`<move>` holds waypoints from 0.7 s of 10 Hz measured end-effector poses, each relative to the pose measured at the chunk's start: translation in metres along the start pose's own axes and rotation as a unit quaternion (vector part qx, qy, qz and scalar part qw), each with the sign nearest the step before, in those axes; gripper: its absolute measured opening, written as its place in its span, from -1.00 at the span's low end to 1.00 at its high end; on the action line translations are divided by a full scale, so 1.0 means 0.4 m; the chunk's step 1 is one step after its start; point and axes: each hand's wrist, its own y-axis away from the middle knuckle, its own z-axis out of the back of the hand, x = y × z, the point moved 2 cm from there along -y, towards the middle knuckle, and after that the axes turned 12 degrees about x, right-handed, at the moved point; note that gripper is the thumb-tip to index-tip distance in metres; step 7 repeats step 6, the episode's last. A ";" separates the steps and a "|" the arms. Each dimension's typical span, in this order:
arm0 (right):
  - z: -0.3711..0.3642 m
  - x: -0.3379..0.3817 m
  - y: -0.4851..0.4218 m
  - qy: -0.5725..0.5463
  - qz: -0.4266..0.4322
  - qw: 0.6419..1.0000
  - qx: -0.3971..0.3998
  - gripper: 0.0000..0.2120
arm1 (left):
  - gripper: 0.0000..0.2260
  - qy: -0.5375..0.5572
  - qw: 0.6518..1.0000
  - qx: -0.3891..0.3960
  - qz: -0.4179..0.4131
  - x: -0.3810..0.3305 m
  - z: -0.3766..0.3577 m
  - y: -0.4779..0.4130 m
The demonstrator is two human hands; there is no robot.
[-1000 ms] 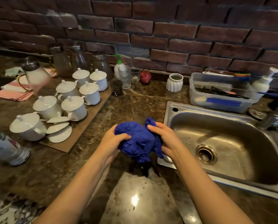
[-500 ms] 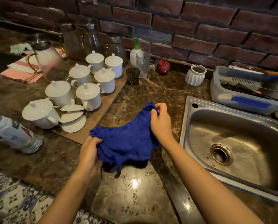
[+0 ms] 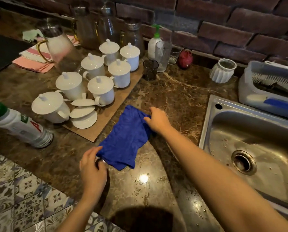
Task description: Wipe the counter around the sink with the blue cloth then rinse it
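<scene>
Early stage, I'd say: the fuzzy blue cloth lies spread on the glossy brown veined stone counter, left of the stainless steel sink and just beside the white lidded porcelain cups. Left hand pinches the near corner, right hand pinches the far edge. Wiping looks barely begun and the rinse is not done. Cloth is limp, wrinkled, napped. Counter is polished, with glare. Sink basin is brushed and speckled.
</scene>
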 end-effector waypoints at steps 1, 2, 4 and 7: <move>-0.055 -0.022 0.028 0.067 0.036 0.997 -0.008 -0.60 | -0.74 -0.145 0.980 0.076 -0.117 -0.002 -0.022 -0.039; -0.085 -0.018 0.041 0.159 0.074 0.984 0.006 -0.61 | -0.81 -0.254 0.952 0.125 -0.114 0.003 -0.045 -0.072; -0.076 -0.073 0.052 0.117 -0.010 0.993 -0.010 -0.63 | -0.70 -0.317 0.936 0.132 -0.082 -0.003 -0.051 -0.066; -0.058 -0.120 0.167 -0.085 -0.024 0.993 -0.078 -0.65 | -0.67 -0.255 0.947 0.171 -0.096 -0.034 -0.013 -0.019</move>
